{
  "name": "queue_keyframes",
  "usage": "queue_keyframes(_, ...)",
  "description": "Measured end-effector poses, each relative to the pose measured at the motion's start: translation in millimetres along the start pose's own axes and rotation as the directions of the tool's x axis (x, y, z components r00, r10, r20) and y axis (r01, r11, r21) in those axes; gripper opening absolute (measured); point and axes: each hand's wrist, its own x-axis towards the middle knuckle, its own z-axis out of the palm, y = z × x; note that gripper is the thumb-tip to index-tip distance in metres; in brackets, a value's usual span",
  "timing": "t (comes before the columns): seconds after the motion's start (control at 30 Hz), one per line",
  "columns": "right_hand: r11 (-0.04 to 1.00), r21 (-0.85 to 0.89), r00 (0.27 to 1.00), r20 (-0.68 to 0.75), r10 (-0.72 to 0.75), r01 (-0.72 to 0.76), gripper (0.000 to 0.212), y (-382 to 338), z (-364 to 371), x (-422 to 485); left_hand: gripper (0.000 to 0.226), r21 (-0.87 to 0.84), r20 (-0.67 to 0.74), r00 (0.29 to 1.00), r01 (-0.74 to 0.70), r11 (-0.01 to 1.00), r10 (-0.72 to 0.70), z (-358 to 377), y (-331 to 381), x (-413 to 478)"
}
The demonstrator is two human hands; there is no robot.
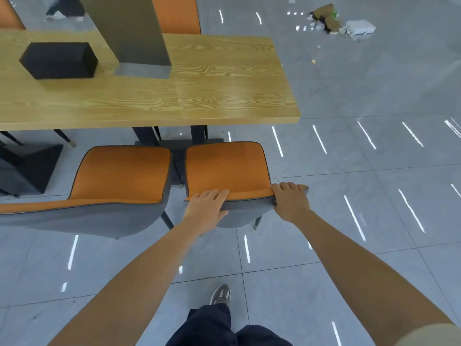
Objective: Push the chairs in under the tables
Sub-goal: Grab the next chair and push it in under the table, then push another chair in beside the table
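An orange chair with a grey shell (228, 168) stands in front of the wooden table (219, 96), its seat just short of the table's near edge. My left hand (207, 208) grips the top of its backrest at the left end. At the right corner of the backrest, my right hand (290, 201) holds the rim with the fingers curled over it. A second orange chair (119, 176) stands beside it on the left, apart from both hands.
A black box (58, 61) and a grey post base (142, 68) rest on the table. Orange chair backs (174, 13) show beyond its far side. Debris (336, 21) lies on the grey tiled floor at the far right. A dark pedestal (32, 166) stands at left.
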Motion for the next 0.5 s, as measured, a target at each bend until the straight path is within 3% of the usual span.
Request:
queue_keyframes(0.27,0.980,0.195,0.998,-0.062,-0.016,0.028,0.049,-33,-3,-43,0.059,0.044,-0.019,0.967,0.254,0.966,-0.253,-4,-8,-80)
queue_keyframes(0.5,0.941,0.296,0.986,-0.034,-0.161,0.164,0.083,-105,-4,-91,0.064,0.068,-0.056,0.893,0.450,0.890,-0.447,-5,-40,-181)
